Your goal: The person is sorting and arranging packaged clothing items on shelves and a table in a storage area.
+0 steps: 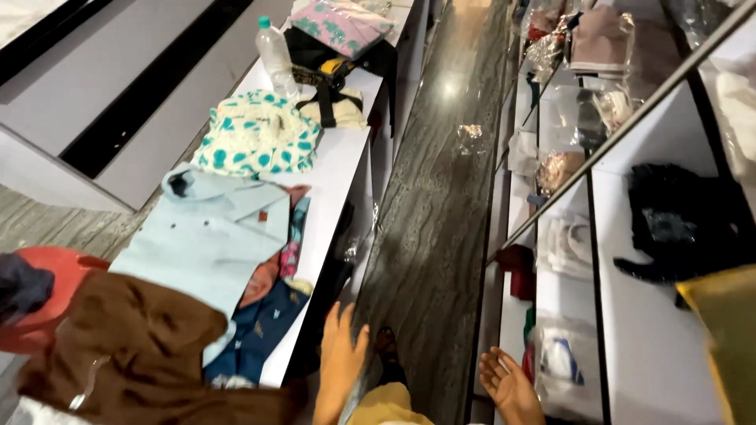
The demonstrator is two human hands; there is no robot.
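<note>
My left hand (340, 358) hangs low in the view with its fingers spread, holding nothing, just beside the front edge of a white counter (339, 169). My right hand (510, 386) is palm up and empty, close to the white shelf unit (646, 315) on the right. On the counter nearest my left hand lie a brown garment (134, 346), a light blue folded shirt (205, 236) and dark blue patterned cloth (260, 327). My foot shows on the floor between the hands.
A dark grey streaked floor aisle (441, 197) runs between counter and shelves. Farther along the counter sit a white-and-teal spotted cloth (256, 134), a clear water bottle (276, 55), a black bag (331, 63) and a pink packet (346, 24). Shelves hold bagged garments and a black garment (669, 224). A red stool (47, 291) stands left.
</note>
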